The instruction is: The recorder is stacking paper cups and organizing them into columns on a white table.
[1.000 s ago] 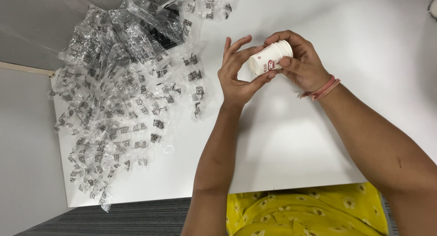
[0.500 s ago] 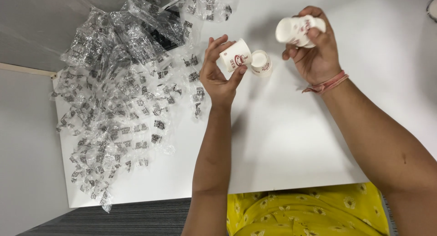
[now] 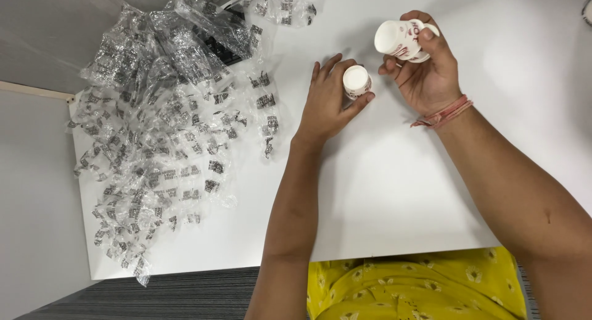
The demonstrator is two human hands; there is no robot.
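white table (image 3: pixel 401 190), left hand (image 3: pixel 330 104) gripping small white cup (image 3: pixel 357 81), right hand (image 3: pixel 425 70) clutching red-printed cup stack (image 3: pixel 398 39)

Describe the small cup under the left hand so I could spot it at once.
On the white table, right of the heap of clear wrappers, the left hand rests. Its fingers pinch a small white cup standing on the table, unlike the cups raised in the right hand.

Yellow floral garment (image 3: pixel 419 289); pink thread wristband (image 3: pixel 443 114); bare forearms.

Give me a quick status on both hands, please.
Left hand holds small white cup on table. Right hand grips larger cup, raised. Wrapper pile left, clear.
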